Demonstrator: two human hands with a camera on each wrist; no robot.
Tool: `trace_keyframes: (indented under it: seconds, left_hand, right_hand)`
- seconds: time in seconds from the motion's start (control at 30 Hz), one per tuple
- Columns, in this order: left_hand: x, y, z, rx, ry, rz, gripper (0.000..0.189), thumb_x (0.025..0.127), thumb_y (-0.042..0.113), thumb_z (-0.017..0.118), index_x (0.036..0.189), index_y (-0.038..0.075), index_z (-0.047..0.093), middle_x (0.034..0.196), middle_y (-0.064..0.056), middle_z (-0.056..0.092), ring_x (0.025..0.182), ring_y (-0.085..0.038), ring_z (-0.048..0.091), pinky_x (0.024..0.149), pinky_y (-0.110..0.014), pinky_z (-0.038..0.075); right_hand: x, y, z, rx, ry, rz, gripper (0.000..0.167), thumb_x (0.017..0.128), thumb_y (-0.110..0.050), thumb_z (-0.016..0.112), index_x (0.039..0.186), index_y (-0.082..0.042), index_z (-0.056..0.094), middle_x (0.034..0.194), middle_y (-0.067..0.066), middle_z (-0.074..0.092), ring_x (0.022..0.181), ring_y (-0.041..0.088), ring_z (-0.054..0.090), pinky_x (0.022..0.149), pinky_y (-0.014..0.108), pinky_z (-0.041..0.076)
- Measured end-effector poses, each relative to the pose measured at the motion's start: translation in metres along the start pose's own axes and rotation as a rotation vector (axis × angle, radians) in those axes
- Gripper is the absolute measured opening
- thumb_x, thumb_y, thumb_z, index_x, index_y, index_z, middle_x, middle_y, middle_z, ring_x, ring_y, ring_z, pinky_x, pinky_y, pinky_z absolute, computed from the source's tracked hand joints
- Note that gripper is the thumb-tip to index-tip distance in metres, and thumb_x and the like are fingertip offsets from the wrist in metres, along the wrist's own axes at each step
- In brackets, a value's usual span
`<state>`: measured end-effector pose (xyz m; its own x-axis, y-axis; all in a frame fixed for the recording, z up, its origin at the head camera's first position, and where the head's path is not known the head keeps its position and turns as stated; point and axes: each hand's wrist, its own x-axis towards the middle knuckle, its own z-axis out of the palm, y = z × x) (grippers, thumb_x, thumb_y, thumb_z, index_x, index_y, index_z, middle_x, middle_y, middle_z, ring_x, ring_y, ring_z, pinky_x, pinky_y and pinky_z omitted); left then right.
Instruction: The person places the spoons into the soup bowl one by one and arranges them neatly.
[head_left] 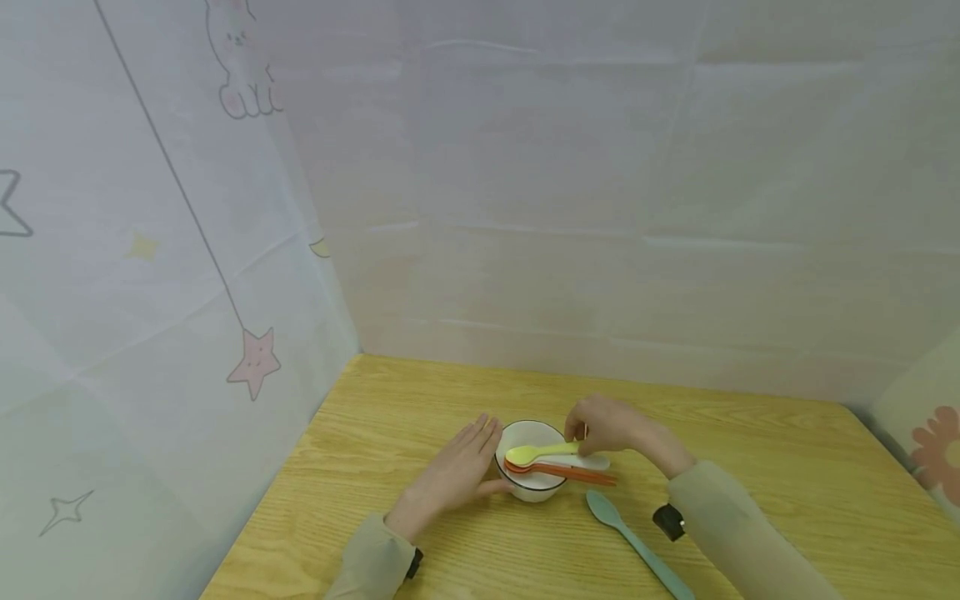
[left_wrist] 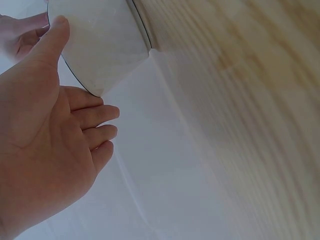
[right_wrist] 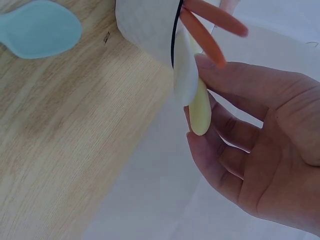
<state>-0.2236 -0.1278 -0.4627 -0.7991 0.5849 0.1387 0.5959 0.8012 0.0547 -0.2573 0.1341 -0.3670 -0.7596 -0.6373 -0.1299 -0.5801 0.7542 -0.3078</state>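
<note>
A white bowl (head_left: 531, 493) with a dark rim stands on the table. My left hand (head_left: 453, 471) lies along its left side, fingers extended at the rim and thumb against the front wall. Across the bowl lies a yellow spoon (head_left: 522, 455), its head inside; my right hand (head_left: 609, 425) pinches its handle between thumb and fingers at the right rim. Beside the yellow handle, a white handle (right_wrist: 185, 75) sticks out over the rim. Two orange handles (head_left: 592, 477) also jut out to the right, their other ends in the bowl.
A light teal spoon (head_left: 637, 543) lies on the wooden table (head_left: 420, 392), right of the bowl and near my right sleeve. Pale printed sheets (head_left: 525, 250) hang behind the table and on its left side.
</note>
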Motion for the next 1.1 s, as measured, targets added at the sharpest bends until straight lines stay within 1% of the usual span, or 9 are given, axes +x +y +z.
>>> trace_keyframes:
  seconds: [0.13, 0.37, 0.6, 0.67, 0.87, 1.03, 1.1]
  left_hand:
    - [0.001, 0.000, 0.000, 0.001, -0.002, 0.001, 0.089, 0.094, 0.062, 0.050, 0.155, 0.001, 0.030, 0.162, -0.016, 0.031, 0.153, -0.029, 0.024, 0.125, -0.042, 0.030]
    - [0.001, 0.001, 0.000, 0.005, -0.003, 0.005, 0.088, 0.094, 0.061, 0.051, 0.154, 0.001, 0.030, 0.161, -0.017, 0.032, 0.153, -0.030, 0.025, 0.125, -0.042, 0.030]
    - [0.001, 0.002, -0.001, 0.003, -0.001, 0.008, 0.088, 0.094, 0.061, 0.051, 0.154, 0.001, 0.031, 0.161, -0.017, 0.032, 0.153, -0.030, 0.025, 0.125, -0.042, 0.030]
    - [0.001, 0.002, -0.001, 0.001, -0.002, 0.008, 0.088, 0.094, 0.061, 0.052, 0.154, 0.001, 0.030, 0.161, -0.017, 0.032, 0.153, -0.030, 0.025, 0.125, -0.042, 0.030]
    - [0.001, 0.002, -0.002, 0.003, 0.002, 0.011, 0.088, 0.094, 0.061, 0.052, 0.154, 0.000, 0.031, 0.161, -0.017, 0.032, 0.153, -0.031, 0.025, 0.125, -0.042, 0.030]
    - [0.001, 0.001, -0.001, 0.008, 0.007, 0.015, 0.089, 0.094, 0.062, 0.050, 0.154, 0.000, 0.031, 0.161, -0.017, 0.033, 0.152, -0.031, 0.027, 0.125, -0.042, 0.030]
    - [0.001, 0.000, 0.000, 0.008, 0.008, 0.016, 0.088, 0.094, 0.062, 0.050, 0.154, 0.000, 0.031, 0.161, -0.017, 0.033, 0.152, -0.031, 0.027, 0.125, -0.042, 0.030]
  right_hand:
    - [-0.001, 0.000, -0.001, 0.011, -0.002, 0.004, 0.015, 0.077, -0.001, 0.077, 0.091, -0.006, 0.076, 0.085, 0.002, 0.072, 0.075, 0.006, 0.059, 0.063, 0.021, 0.051]
    - [-0.003, 0.002, -0.001, -0.002, 0.014, -0.038, 0.013, 0.078, -0.002, 0.077, 0.089, -0.007, 0.075, 0.084, 0.002, 0.071, 0.074, 0.005, 0.057, 0.061, 0.020, 0.049]
    - [-0.005, 0.005, -0.001, 0.015, 0.035, -0.049, 0.014, 0.078, -0.003, 0.078, 0.090, -0.008, 0.073, 0.083, 0.002, 0.070, 0.073, 0.004, 0.056, 0.061, 0.019, 0.048]
    - [-0.007, 0.006, -0.001, 0.020, 0.039, -0.050, 0.014, 0.078, -0.003, 0.077, 0.091, -0.007, 0.073, 0.084, 0.003, 0.070, 0.074, 0.006, 0.057, 0.062, 0.020, 0.049]
    - [-0.013, 0.009, -0.004, 0.032, 0.064, -0.072, 0.015, 0.080, -0.002, 0.075, 0.094, -0.004, 0.072, 0.087, 0.005, 0.069, 0.077, 0.015, 0.061, 0.064, 0.021, 0.050]
    - [-0.019, 0.013, -0.006, 0.026, 0.093, -0.068, 0.015, 0.080, -0.001, 0.075, 0.094, -0.006, 0.072, 0.086, 0.002, 0.069, 0.076, 0.013, 0.061, 0.064, 0.021, 0.050]
    - [-0.022, 0.014, -0.006, 0.023, 0.097, -0.053, 0.016, 0.080, -0.002, 0.076, 0.094, -0.007, 0.072, 0.086, 0.001, 0.068, 0.077, 0.013, 0.060, 0.064, 0.020, 0.050]
